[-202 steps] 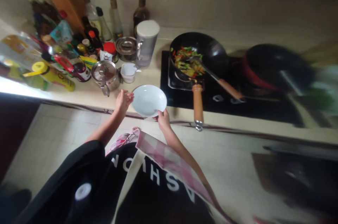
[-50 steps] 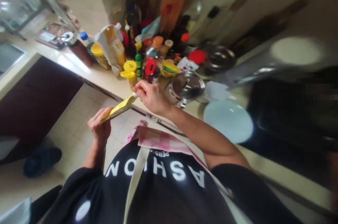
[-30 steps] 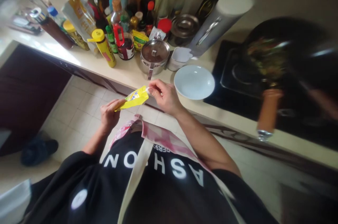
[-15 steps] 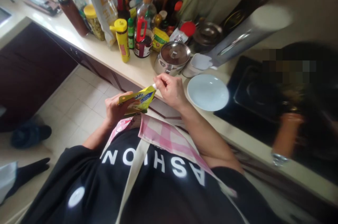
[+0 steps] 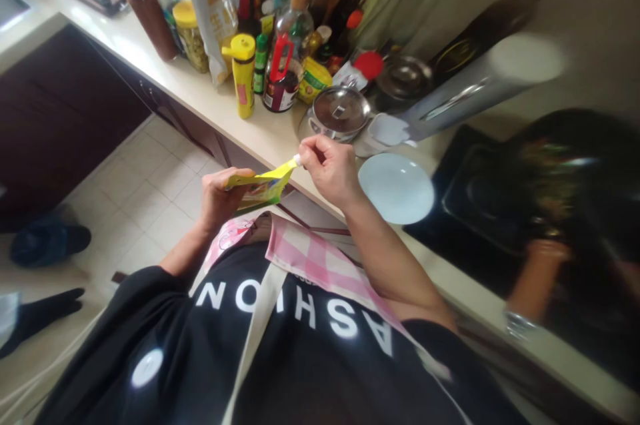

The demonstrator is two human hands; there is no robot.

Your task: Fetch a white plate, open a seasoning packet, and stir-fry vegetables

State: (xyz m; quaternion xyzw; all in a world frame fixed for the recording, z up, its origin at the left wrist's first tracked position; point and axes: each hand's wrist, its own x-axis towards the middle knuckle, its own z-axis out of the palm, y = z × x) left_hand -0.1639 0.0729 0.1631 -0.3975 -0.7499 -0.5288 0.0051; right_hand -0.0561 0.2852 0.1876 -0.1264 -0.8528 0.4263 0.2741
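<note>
Black shirt: white letters "ASHION", upside down; other labels unreadable.

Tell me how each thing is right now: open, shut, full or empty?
Pouch: held by left hand; right hand pinches its white cap.
Plate: empty, on the counter.
Steel pot: lid on.
Yellow bottle: upright, capped.
Wok: blurred; food inside.

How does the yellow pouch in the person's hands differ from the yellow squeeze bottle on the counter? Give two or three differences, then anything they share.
The yellow pouch is flat and soft; the yellow squeeze bottle is a rigid cylinder.
The pouch lies tilted in the air, held by the left hand, with the right hand pinching its white tip; the bottle stands upright on the counter, untouched.
Both are yellow.
</note>
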